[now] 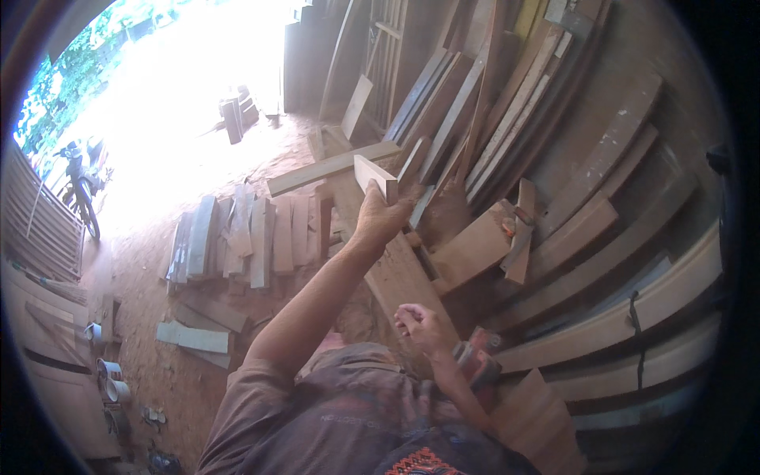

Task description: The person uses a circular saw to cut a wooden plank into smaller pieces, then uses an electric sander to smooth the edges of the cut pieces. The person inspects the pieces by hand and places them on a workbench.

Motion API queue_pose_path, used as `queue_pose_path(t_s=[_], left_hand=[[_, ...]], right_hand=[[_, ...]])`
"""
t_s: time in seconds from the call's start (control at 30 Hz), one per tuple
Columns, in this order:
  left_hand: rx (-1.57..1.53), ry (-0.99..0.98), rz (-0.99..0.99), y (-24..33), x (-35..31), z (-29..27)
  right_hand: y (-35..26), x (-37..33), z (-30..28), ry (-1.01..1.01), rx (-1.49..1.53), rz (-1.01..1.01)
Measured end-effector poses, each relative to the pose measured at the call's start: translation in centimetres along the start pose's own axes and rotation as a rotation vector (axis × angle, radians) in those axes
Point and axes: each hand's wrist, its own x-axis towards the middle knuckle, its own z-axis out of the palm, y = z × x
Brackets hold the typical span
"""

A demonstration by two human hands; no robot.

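Left hand (380,218) fingers pinch a short pale wooden block (375,177), raised at arm's length over the long brown plank (396,273), as if to inspect it. Right hand (422,326), nearer, fingers curled shut, empty. Stacked boards (237,233) lie far left.

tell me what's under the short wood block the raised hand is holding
Under the short wood block in the left hand lies a long plank; the hand covers the block's lower end.

Short boards (237,237) lie on the ground left of the long plank (400,273); curved planks (617,317) lean right.
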Motion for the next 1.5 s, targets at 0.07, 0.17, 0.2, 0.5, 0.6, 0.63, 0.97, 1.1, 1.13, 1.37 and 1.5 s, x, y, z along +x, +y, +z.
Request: queue_pose_path(t_s=[0.07, 0.17, 0.2, 0.5, 0.6, 0.63, 0.97, 1.1, 1.13, 1.37, 1.5], left_hand=[[0.035, -0.002, -0.017, 0.0, 0.2, 0.1], [0.079, 0.006, -0.065, 0.0, 0.4, 0.6], [0.097, 0.008, -0.067, 0.1, 0.4, 0.6], [0.074, -0.075, -0.074, 0.2, 0.2, 0.5], [0.060, -0.060, -0.029, 0.0, 0.0, 0.3], [0.075, -0.058, -0.024, -0.1, -0.1, 0.2], [0.029, -0.052, -0.053, 0.3, -1.3, -0.2], [0.008, -0.031, -0.058, 0.5, -1.7, 0.0], [0.012, -0.018, -0.035, 0.5, -1.7, 0.0], [-0.118, -0.074, -0.065, 0.3, -2.2, 0.5], [-0.036, 0.016, 0.047, -1.5, -6.4, 4.1]], right_hand=[[0.2, 0.1, 0.0, -0.007, 0.011, -0.003], [0.5, 0.2, -0.1, 0.002, 0.014, 0.018], [0.6, 0.1, -0.1, -0.010, 0.008, -0.020], [1.1, -0.4, -0.2, 0.029, -0.048, -0.081], [1.7, -0.2, -0.2, 0.043, -0.071, -0.073], [1.9, -0.2, -0.2, 0.041, -0.076, -0.085], [1.8, -0.5, -0.2, 0.029, -0.137, -0.095], [1.8, -0.4, -0.2, 0.047, -0.152, -0.114], [1.7, -0.5, -0.2, 0.046, -0.153, -0.112], [-1.5, 0.6, 1.0, 0.147, -0.443, -0.267], [-5.1, 5.8, 3.5, 0.201, -0.117, -0.668]])
